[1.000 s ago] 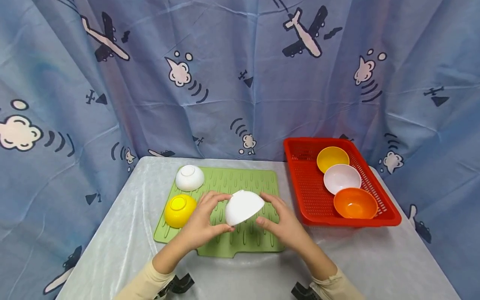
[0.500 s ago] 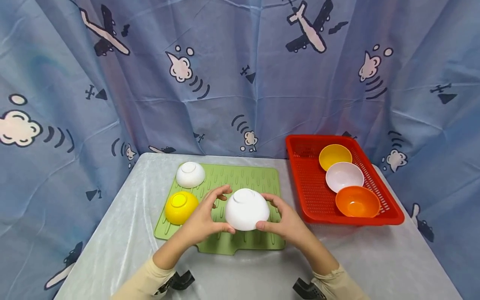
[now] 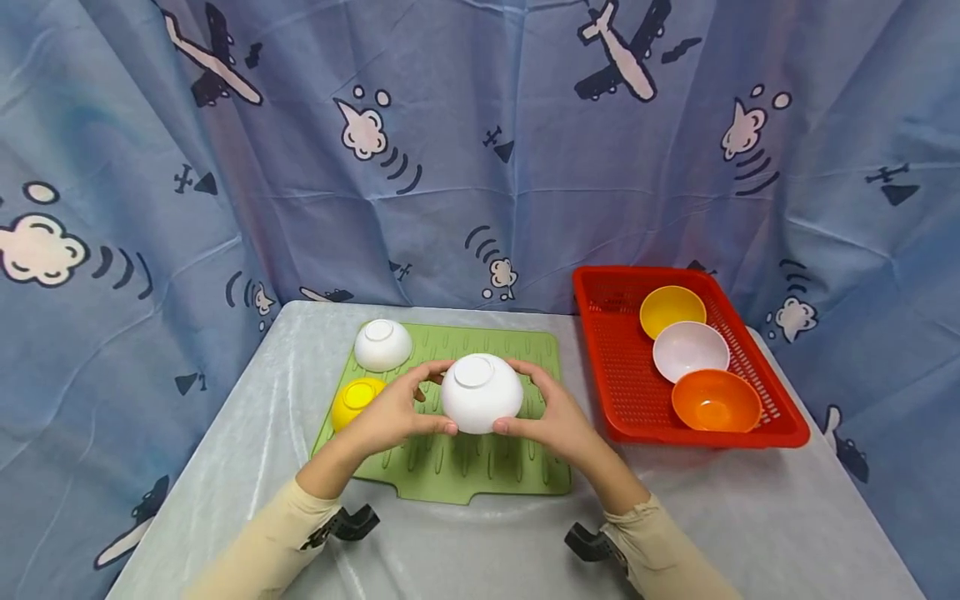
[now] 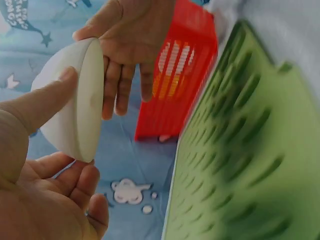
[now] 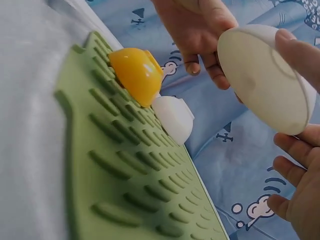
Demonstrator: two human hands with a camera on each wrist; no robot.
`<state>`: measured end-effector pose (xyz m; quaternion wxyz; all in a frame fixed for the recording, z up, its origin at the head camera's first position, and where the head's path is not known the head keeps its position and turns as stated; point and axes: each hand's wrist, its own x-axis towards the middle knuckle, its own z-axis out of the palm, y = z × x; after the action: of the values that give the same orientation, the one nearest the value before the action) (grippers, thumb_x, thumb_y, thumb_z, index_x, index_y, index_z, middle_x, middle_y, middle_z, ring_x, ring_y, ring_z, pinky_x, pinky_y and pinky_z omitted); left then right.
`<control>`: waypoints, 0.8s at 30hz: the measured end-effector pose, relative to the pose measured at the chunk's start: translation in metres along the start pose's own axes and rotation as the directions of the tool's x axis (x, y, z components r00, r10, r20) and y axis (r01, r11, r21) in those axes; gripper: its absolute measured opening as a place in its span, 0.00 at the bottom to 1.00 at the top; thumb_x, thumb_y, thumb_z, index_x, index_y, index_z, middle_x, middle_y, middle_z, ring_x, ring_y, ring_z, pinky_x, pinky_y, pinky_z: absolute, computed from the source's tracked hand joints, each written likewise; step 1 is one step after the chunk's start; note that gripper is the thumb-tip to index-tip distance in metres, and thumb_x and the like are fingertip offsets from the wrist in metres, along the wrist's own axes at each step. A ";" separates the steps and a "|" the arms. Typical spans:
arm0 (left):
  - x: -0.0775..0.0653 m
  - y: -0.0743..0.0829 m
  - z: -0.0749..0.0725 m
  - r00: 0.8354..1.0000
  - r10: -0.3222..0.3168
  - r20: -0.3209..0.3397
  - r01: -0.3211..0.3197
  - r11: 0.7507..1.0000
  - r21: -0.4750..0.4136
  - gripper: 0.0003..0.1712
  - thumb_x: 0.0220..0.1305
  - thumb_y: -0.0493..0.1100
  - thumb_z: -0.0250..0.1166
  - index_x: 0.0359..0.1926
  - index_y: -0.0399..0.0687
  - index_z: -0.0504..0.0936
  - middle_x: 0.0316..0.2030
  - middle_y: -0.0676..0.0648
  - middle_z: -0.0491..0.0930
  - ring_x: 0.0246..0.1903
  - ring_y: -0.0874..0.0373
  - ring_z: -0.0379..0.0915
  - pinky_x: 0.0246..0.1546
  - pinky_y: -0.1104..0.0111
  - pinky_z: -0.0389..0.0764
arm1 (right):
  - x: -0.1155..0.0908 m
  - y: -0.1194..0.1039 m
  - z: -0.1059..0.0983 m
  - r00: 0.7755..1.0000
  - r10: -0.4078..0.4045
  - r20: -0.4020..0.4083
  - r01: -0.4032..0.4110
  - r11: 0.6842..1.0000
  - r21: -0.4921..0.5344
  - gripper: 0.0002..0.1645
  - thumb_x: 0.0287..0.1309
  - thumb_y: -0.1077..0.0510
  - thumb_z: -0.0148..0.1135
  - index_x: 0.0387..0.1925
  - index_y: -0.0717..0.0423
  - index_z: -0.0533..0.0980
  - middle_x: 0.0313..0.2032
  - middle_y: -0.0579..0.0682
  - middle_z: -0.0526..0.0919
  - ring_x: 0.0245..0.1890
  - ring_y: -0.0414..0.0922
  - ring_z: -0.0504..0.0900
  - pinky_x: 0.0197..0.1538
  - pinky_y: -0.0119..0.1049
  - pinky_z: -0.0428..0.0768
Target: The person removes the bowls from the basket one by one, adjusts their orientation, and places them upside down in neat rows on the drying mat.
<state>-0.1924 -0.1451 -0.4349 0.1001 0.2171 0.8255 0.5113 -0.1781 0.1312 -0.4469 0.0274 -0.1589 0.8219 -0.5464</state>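
Both hands hold a white bowl [image 3: 482, 398] upside down above the green ribbed drying mat [image 3: 480, 477]. My left hand [image 3: 393, 414] grips its left side between thumb and fingers. From the right, my right hand [image 3: 557, 414] holds the other side the same way, thumb on the near wall. In both wrist views the bowl is apart from the mat, its hollow underside showing. On the mat's left side, another white bowl [image 3: 382, 345] and a yellow bowl [image 3: 358, 402] lie face down; the left hand partly covers the yellow one in the head view.
A red perforated basket [image 3: 622, 400] stands at the right of the table, holding a yellow bowl [image 3: 672, 310], a pinkish-white bowl [image 3: 691, 351] and an orange bowl [image 3: 716, 402], all face up. A blue curtain [image 3: 420, 167] hangs behind the pale-covered table [image 3: 465, 550].
The white bowl has gone from tilted to bottom-up and risen a little toward the left hand. The right hand has closed from loose contact to a grip on it.
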 end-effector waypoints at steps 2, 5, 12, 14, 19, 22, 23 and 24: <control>0.010 -0.001 -0.013 1.000 -0.008 0.018 0.008 1.000 0.013 0.50 0.50 0.49 0.83 0.73 0.52 0.69 0.62 0.50 0.76 0.61 0.50 0.68 0.56 0.50 0.68 | 0.013 0.001 0.003 1.000 -0.013 -0.003 0.013 1.000 0.007 0.55 0.43 0.51 0.85 0.73 0.44 0.68 0.72 0.52 0.69 0.75 0.57 0.61 0.71 0.73 0.51; 0.029 -0.006 -0.032 0.999 -0.014 0.039 0.012 0.999 0.036 0.49 0.51 0.48 0.83 0.72 0.53 0.71 0.64 0.49 0.75 0.62 0.50 0.67 0.58 0.46 0.68 | 0.035 0.007 0.009 0.999 -0.030 -0.017 0.030 0.999 -0.015 0.54 0.44 0.51 0.85 0.73 0.46 0.68 0.72 0.52 0.68 0.75 0.56 0.60 0.72 0.71 0.52; 0.077 -0.029 -0.057 0.997 -0.040 0.063 0.027 0.983 0.182 0.48 0.51 0.47 0.82 0.72 0.52 0.71 0.69 0.48 0.72 0.64 0.45 0.65 0.62 0.44 0.71 | 0.087 0.026 0.017 1.000 0.002 -0.012 -0.002 0.999 -0.034 0.54 0.48 0.52 0.83 0.75 0.51 0.65 0.72 0.54 0.68 0.76 0.54 0.59 0.76 0.63 0.51; 0.088 -0.035 -0.060 0.997 -0.061 0.054 0.047 0.974 0.222 0.48 0.51 0.47 0.82 0.72 0.51 0.71 0.68 0.47 0.72 0.64 0.45 0.66 0.62 0.47 0.72 | 0.101 0.031 0.017 1.000 0.004 0.002 -0.004 0.999 -0.037 0.54 0.49 0.53 0.82 0.75 0.52 0.65 0.73 0.55 0.68 0.76 0.54 0.59 0.76 0.63 0.51; 0.108 -0.049 -0.061 0.990 -0.141 0.021 0.129 0.948 0.290 0.48 0.51 0.47 0.83 0.72 0.50 0.71 0.68 0.47 0.73 0.66 0.44 0.65 0.63 0.49 0.72 | 0.129 0.044 0.018 0.999 0.008 0.044 -0.002 0.989 -0.146 0.53 0.50 0.53 0.82 0.75 0.55 0.65 0.73 0.57 0.67 0.76 0.57 0.59 0.76 0.61 0.54; 0.116 -0.056 -0.058 0.983 -0.181 -0.015 0.176 0.925 0.336 0.47 0.50 0.48 0.83 0.71 0.52 0.72 0.67 0.47 0.73 0.66 0.44 0.63 0.65 0.48 0.68 | 0.141 0.052 0.020 0.998 0.022 0.062 -0.008 0.977 -0.211 0.53 0.52 0.52 0.81 0.75 0.55 0.65 0.73 0.58 0.68 0.76 0.58 0.58 0.76 0.61 0.54; 0.118 -0.057 -0.057 0.981 -0.192 -0.029 0.189 0.915 0.355 0.47 0.50 0.48 0.83 0.71 0.52 0.73 0.66 0.47 0.73 0.65 0.45 0.63 0.65 0.48 0.65 | 0.144 0.055 0.021 0.998 0.026 0.065 -0.010 0.973 -0.231 0.52 0.52 0.52 0.80 0.75 0.55 0.65 0.73 0.57 0.68 0.76 0.58 0.59 0.76 0.61 0.54; 0.119 -0.059 -0.056 0.979 -0.197 -0.043 0.198 0.905 0.377 0.47 0.49 0.48 0.83 0.70 0.52 0.73 0.66 0.47 0.73 0.65 0.45 0.62 0.66 0.47 0.63 | 0.146 0.057 0.023 0.997 0.034 0.065 -0.016 0.967 -0.253 0.52 0.52 0.52 0.80 0.75 0.54 0.66 0.73 0.57 0.69 0.76 0.58 0.59 0.76 0.61 0.53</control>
<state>-0.3345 -0.1576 -0.4547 0.1061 0.1466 0.9265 0.3298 -0.3246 0.0885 -0.4894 0.0423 -0.1695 0.8852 -0.4311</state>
